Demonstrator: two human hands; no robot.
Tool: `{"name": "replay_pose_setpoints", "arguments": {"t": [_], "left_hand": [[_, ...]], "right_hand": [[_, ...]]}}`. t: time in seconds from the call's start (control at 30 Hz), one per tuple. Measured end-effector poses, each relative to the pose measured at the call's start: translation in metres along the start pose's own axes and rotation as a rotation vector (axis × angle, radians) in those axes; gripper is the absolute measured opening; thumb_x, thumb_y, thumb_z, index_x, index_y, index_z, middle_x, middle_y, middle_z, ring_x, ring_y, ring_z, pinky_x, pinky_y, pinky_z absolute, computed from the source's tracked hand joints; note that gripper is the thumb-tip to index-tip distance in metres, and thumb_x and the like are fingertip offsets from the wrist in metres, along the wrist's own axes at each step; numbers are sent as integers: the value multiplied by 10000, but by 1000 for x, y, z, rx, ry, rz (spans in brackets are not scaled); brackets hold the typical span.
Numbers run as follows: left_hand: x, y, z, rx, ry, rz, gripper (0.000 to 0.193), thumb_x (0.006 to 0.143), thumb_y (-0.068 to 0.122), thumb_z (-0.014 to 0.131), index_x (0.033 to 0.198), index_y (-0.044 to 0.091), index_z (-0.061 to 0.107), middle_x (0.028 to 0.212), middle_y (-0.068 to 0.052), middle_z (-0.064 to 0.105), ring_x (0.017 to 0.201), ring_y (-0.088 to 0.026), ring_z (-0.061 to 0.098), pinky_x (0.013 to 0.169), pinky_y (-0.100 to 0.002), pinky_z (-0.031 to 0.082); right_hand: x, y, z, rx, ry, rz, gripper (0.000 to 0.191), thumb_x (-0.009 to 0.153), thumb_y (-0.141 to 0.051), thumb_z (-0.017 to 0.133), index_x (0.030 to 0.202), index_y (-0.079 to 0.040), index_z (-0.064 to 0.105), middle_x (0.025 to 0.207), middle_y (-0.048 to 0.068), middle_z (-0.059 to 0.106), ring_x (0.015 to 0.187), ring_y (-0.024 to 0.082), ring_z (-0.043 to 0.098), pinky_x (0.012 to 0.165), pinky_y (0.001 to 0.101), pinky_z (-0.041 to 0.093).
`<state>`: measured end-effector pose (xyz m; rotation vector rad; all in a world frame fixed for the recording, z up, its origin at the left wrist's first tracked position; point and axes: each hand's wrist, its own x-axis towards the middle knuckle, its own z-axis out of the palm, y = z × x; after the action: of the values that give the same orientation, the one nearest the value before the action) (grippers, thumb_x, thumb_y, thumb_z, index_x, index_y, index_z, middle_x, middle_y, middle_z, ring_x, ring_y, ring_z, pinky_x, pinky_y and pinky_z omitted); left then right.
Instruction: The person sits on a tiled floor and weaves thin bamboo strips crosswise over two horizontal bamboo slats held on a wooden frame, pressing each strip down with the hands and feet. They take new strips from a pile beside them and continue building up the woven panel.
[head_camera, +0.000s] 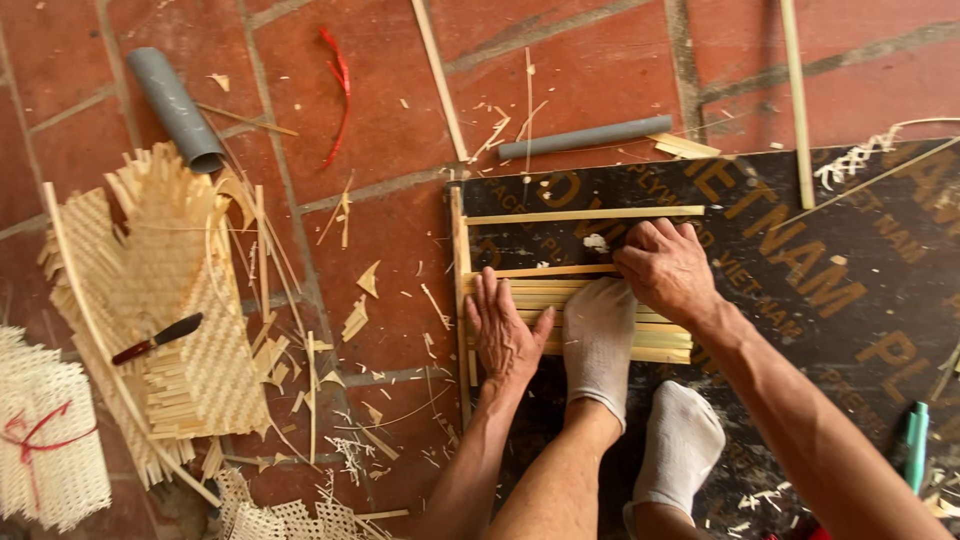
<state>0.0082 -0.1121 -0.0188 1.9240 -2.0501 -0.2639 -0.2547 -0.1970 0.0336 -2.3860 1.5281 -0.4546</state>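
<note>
Head view: both hands lie flat, the left hand (505, 335) and right hand (665, 268) pressing a few laid strips (660, 342) on the board (840, 300); most weaving looks undone.

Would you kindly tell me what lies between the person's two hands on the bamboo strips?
In the head view, a white-socked foot presses the flat bamboo strips between left hand and right hand.

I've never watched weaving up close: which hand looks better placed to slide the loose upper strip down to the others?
Probably the right hand: its fingertips lie nearest the loose strip. The left hand presses flat on the packed strips near the upright strip, beside the socked foot.
</note>
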Motion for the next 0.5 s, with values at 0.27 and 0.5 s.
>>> {"name": "replay_pose_setpoints", "arguments": {"t": [0.27, 0.5], "left_hand": [[-5, -1, 2, 31, -4, -18, 918, 963, 588, 612, 1568, -41, 327, 1663, -265, 266, 1558, -422, 242, 1264, -597, 159], [-11, 4, -4, 73, 31, 20, 807, 927, 510, 659, 1498, -17, 443, 1622, -242, 319, 1521, -424, 272, 1233, -628, 175]], "right_hand": [[-21, -8, -2, -6, 20, 118, 89, 866, -226, 730, 871, -137, 733, 830, 16, 596, 862, 236, 568, 791, 411, 399], [-65, 10, -21, 171, 155, 306, 42, 871, -147, 756, 912, -137, 751, 829, 32, 644, 870, 216, 630, 774, 398, 438]]}}
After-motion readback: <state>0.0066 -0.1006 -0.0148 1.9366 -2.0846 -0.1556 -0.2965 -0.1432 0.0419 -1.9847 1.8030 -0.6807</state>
